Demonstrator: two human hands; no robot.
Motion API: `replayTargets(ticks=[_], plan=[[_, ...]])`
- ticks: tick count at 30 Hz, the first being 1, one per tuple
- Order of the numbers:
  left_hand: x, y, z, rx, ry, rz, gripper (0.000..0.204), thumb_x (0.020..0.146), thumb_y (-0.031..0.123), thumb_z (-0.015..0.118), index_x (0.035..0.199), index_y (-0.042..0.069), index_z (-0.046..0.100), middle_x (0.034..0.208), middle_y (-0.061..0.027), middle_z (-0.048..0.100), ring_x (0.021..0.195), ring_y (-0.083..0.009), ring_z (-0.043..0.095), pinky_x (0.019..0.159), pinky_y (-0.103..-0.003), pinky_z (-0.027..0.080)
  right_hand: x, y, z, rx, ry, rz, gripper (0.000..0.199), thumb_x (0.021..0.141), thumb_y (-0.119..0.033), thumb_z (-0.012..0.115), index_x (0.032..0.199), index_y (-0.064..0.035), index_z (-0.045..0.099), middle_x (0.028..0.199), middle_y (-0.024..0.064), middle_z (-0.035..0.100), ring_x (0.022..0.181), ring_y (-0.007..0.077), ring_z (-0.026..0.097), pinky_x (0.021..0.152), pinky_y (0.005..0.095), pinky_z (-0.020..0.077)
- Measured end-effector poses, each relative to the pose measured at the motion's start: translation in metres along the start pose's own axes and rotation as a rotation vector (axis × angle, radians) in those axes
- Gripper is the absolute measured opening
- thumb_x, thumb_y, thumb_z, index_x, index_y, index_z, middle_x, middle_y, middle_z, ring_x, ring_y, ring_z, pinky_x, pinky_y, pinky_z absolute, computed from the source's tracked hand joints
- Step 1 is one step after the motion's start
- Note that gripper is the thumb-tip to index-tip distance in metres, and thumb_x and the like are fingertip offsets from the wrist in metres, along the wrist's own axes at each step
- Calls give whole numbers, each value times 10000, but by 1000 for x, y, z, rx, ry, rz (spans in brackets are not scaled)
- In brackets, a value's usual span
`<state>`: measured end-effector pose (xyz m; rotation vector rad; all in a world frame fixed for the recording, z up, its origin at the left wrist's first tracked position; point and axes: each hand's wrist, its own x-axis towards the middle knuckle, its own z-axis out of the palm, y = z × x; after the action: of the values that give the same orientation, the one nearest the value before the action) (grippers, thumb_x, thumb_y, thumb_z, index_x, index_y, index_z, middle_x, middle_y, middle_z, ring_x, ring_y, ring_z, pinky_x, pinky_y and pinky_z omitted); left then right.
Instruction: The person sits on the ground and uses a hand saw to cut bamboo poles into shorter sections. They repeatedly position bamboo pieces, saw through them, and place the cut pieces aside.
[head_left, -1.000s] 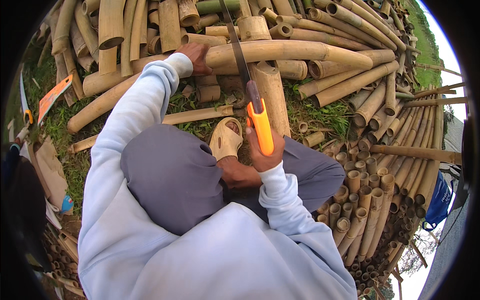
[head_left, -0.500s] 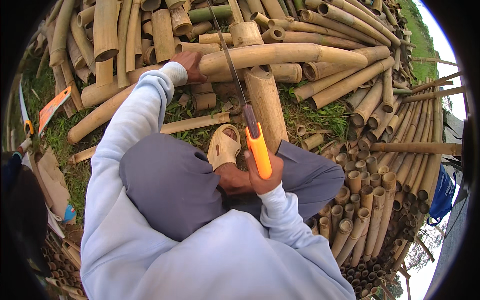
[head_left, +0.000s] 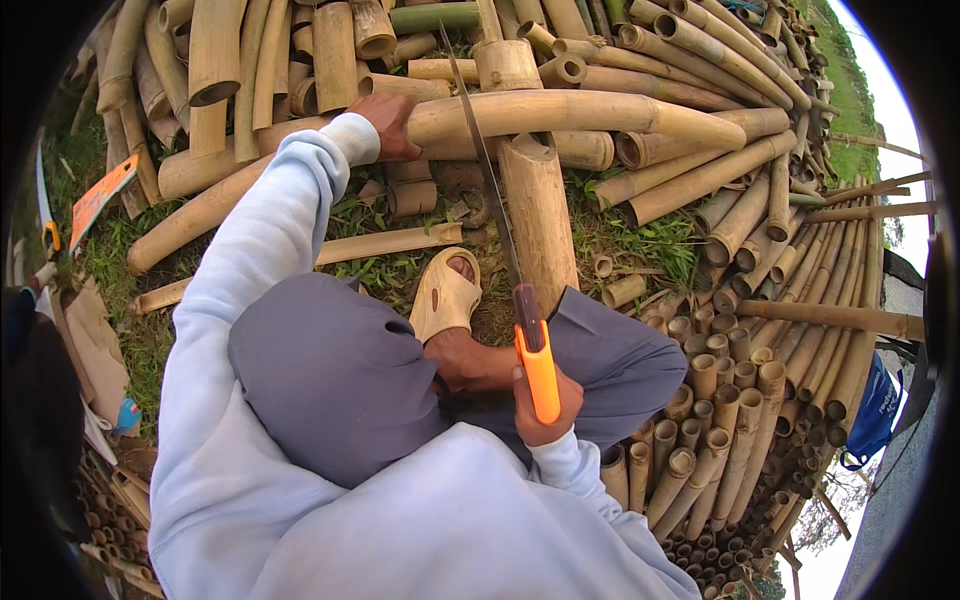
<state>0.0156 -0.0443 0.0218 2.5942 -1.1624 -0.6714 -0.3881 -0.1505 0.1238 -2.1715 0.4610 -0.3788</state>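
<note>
My right hand (head_left: pixel 549 404) is wrapped round the orange handle of a hand saw (head_left: pixel 497 205), low in front of my lap. The saw's long blade points away from me and crosses a thick bamboo pole (head_left: pixel 580 112) near its left end. That pole lies crosswise over an upright bamboo post (head_left: pixel 538 215). My left hand (head_left: pixel 388 125) grips the pole's left end, fingers closed on it. Whether the teeth sit in a cut cannot be made out.
Cut bamboo pieces (head_left: pixel 335 60) lie piled beyond the pole. Upright bamboo tubes (head_left: pixel 715 450) crowd the right side. A split bamboo strip (head_left: pixel 390 243) lies on the grass near my sandalled foot (head_left: pixel 446 297). At the far left, another person's hand (head_left: pixel 46 274) is near a second saw (head_left: pixel 46 205).
My right hand has drawn the saw back toward me and slightly right, so more of the blade lies on my side of the pole. My left hand stays on the pole's end.
</note>
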Motion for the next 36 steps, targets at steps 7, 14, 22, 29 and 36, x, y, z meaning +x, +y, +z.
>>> replayTargets(ticks=[7, 14, 22, 29, 36], plan=[[14, 12, -5, -23, 47, 11, 655, 689, 381, 807, 1215, 13, 678, 1070, -267, 727, 1018, -432, 694, 934, -480, 547, 104, 10, 57, 139, -18, 75, 187, 897, -10, 695, 1080, 22, 713, 785, 159, 701, 629, 262, 676, 614, 340, 523], [1, 2, -10, -18, -9, -59, 625, 723, 410, 776, 1176, -6, 667, 1093, -259, 721, 1053, -421, 686, 972, -469, 536, -5, 5, 5, 84, -6, 84, 212, 878, 15, 710, 1087, 42, 720, 766, 145, 685, 658, 255, 699, 641, 339, 539], [9, 14, -8, -4, 25, 15, 611, 710, 405, 784, 1157, 2, 682, 1091, -254, 723, 1044, -412, 692, 950, -470, 545, 118, 7, 59, 257, 26, 122, 103, 929, -58, 712, 895, 23, 658, 685, 78, 646, 610, 133, 623, 584, 282, 483], [5, -1, 0, -27, 17, -33, 623, 669, 385, 789, 1164, 17, 704, 1058, -252, 731, 1030, -419, 692, 945, -477, 543, -39, -13, -14, -56, -75, 136, 285, 857, 47, 706, 1141, 66, 719, 956, 203, 757, 853, 299, 774, 774, 339, 583], [13, 12, -7, -84, 22, 2, 633, 664, 384, 793, 1160, 1, 701, 1041, -274, 730, 996, -428, 703, 921, -478, 553, 107, 2, 53, 198, 27, 137, 107, 931, -56, 704, 963, 46, 690, 705, 114, 651, 564, 177, 574, 588, 328, 492]])
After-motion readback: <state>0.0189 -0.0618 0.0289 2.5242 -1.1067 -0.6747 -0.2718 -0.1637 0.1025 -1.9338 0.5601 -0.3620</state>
